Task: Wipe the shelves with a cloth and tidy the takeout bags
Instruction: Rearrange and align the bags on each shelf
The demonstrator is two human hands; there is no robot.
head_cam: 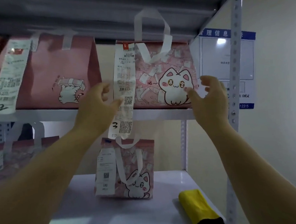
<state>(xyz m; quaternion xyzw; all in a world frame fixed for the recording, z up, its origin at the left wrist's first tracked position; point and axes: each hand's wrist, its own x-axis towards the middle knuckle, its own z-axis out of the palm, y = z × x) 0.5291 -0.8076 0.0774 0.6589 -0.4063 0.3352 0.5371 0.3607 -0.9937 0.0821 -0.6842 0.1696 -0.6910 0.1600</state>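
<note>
A pink takeout bag with a white cat print (165, 72) stands on the upper shelf (60, 113), a long receipt (124, 89) hanging down its front. My left hand (98, 104) is raised at the bag's left side, fingers apart, thumb near the receipt. My right hand (210, 96) is at the bag's right edge, fingers spread, holding nothing. A second pink bag (54, 69) with a receipt marked 2 stands to the left. A smaller cat bag (128, 168) stands on the lower shelf (115, 216). A yellow cloth (196, 207) lies at that shelf's front right.
The shelf above (103, 14) hangs low over the bag handles. A perforated metal upright (235, 58) stands at the right, with a blue and white notice (227, 58) on the wall behind it. Another pink bag (16, 154) sits at the lower left.
</note>
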